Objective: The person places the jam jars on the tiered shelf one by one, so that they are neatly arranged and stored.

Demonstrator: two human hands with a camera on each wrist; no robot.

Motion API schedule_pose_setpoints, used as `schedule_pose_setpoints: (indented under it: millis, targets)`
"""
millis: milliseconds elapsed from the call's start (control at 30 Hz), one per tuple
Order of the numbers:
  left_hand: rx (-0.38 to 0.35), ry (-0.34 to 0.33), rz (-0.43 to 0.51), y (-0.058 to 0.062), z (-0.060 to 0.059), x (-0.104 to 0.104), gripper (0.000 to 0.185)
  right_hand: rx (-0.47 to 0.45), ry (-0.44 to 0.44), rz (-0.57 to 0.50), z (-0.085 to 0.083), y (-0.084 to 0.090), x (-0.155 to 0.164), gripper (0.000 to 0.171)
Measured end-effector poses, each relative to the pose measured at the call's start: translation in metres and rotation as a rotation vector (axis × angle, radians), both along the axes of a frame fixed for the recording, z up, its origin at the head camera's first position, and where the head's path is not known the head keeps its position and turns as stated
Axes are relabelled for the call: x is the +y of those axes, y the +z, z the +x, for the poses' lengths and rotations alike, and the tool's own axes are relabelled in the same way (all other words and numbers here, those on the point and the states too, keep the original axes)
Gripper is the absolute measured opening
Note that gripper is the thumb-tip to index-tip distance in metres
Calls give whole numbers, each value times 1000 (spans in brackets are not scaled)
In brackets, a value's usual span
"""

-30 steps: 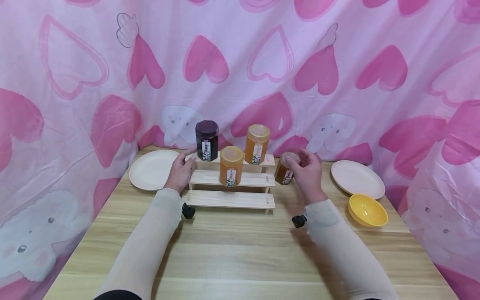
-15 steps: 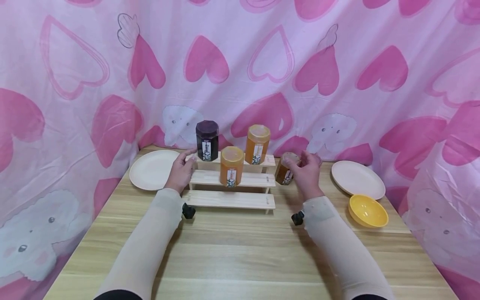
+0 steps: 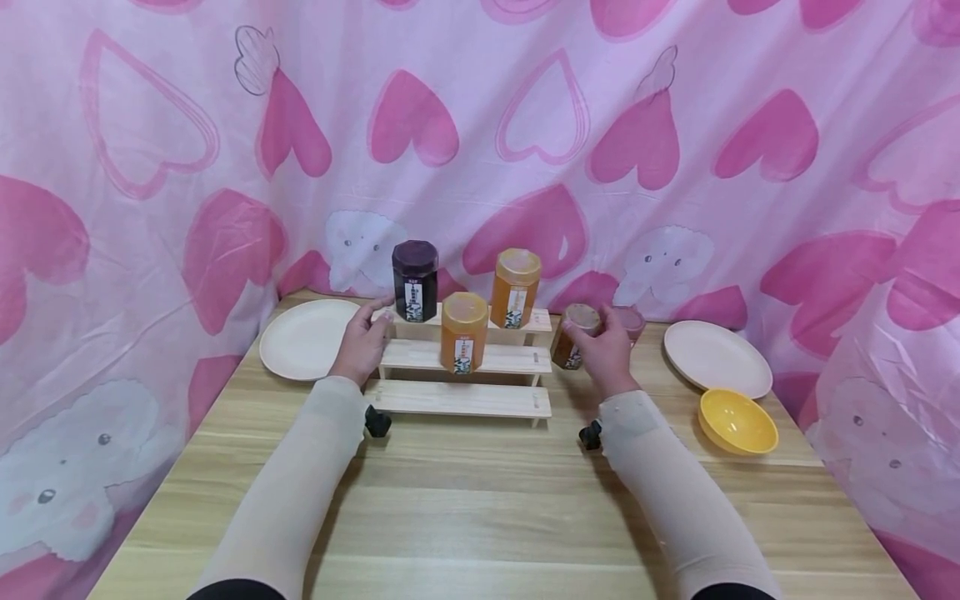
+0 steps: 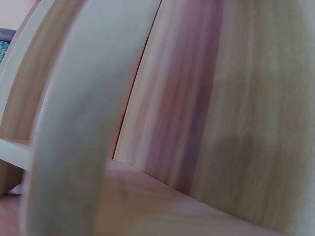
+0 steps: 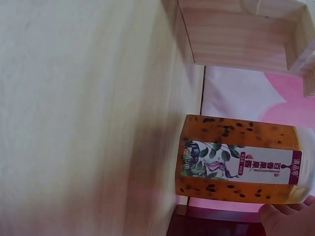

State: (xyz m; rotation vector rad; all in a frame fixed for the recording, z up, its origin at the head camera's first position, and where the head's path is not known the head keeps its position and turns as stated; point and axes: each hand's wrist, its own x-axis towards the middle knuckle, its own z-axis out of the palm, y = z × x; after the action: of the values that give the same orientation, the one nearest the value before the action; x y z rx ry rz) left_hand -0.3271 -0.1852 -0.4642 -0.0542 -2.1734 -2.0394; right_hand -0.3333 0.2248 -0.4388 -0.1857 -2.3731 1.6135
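A three-step wooden stand (image 3: 465,400) stands on the table. My left hand (image 3: 363,342) grips the left end of its top step, thumb in front. A dark purple jam jar (image 3: 415,283) and an amber jam jar (image 3: 516,287) stand on the top step; an orange jam jar (image 3: 463,333) is on the middle one. Right of the stand, a brown seeded jam jar (image 5: 236,160) stands upright on the table. My right hand (image 3: 609,354) is at its lid, thumb across the front and the other fingers on the right side. A reddish jar (image 3: 632,321) is partly hidden behind that hand.
A cream plate (image 3: 300,342) lies left of the stand, partly behind my left hand. At the right are another pale plate (image 3: 717,358) and a yellow bowl (image 3: 737,422) overlapping its front edge. A pink heart-print curtain (image 3: 480,125) hangs behind the table.
My right hand has moved left from in front of the reddish jar to the brown jar's lid, uncovering more of the reddish jar. My left hand and the stand stay put.
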Motion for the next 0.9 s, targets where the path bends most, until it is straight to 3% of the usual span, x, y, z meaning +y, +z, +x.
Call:
schedule_pose_setpoints:
  millis: [133,367,600,900]
  targets:
    - [-26,-16,22,9,5,1,43,-13,0,34,-1,-2,-1,94]
    - [-43,-30,11,31,23,5,43,-52,-2,53,1,-5,-3,91]
    - [-45,-26,24,33,24,5,42,-55,27,63,1,-8,0,85]
    - [-37,-23,17,33,24,6,42,-47,45,-7,4,-10,4,76]
